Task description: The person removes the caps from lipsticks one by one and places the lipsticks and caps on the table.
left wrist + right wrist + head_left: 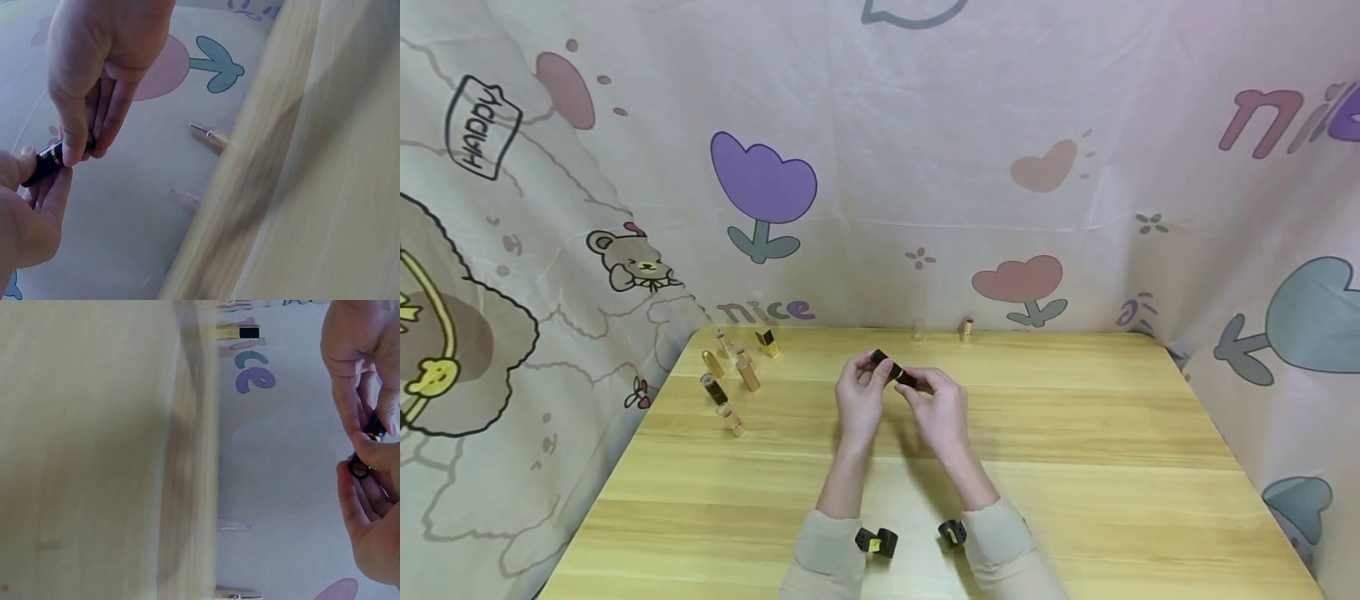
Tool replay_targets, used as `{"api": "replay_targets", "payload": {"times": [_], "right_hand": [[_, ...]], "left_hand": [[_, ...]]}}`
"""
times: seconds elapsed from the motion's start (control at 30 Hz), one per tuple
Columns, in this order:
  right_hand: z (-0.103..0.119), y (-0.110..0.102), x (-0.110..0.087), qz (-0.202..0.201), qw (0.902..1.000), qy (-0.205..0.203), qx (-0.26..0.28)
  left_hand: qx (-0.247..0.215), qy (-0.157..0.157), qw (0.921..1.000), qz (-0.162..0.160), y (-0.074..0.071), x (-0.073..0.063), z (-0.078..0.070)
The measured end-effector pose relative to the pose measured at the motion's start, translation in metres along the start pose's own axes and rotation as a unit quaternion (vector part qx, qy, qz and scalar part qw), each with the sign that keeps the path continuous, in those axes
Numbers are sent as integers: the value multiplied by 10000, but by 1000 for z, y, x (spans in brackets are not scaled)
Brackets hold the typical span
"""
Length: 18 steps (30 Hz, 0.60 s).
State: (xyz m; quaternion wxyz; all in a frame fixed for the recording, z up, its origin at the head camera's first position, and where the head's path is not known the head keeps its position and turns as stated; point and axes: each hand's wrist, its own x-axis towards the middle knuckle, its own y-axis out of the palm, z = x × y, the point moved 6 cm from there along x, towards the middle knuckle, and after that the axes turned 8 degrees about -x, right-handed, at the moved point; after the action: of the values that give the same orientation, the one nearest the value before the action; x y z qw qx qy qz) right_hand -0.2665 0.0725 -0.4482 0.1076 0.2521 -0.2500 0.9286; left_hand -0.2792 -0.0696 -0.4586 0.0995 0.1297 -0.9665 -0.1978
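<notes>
Both hands hold one black lipstick tube with a thin gold band, tilted in the air over the table. Toward its upper left end, my left hand pinches it between thumb and fingers. My right hand pinches the lower right end. The gold band shows between the two grips on the tube in the left wrist view. A round, ring-like end of the tube faces the right wrist camera. Fingers hide much of the rest.
Several lipsticks stand at the table's back left, among them a black one, a rose-gold one and a gold one with a black top. Along the back edge are a clear cap and a gold lipstick, before a printed cloth.
</notes>
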Motion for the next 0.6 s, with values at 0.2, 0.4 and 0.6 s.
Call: {"api": "replay_targets", "payload": {"times": [0.2,0.4,0.6], "right_hand": [[1,-1,0,24,9999,83,147],[-1,0,-1,94,9999,94,97],[7,0,0,-62,9990,-357,-248]], "left_hand": [[-291,-144,9993,195,2,-2,3],[-104,-26,9999,33,2,-2,3],[71,149,9999,-16,1,-3,-2]]}}
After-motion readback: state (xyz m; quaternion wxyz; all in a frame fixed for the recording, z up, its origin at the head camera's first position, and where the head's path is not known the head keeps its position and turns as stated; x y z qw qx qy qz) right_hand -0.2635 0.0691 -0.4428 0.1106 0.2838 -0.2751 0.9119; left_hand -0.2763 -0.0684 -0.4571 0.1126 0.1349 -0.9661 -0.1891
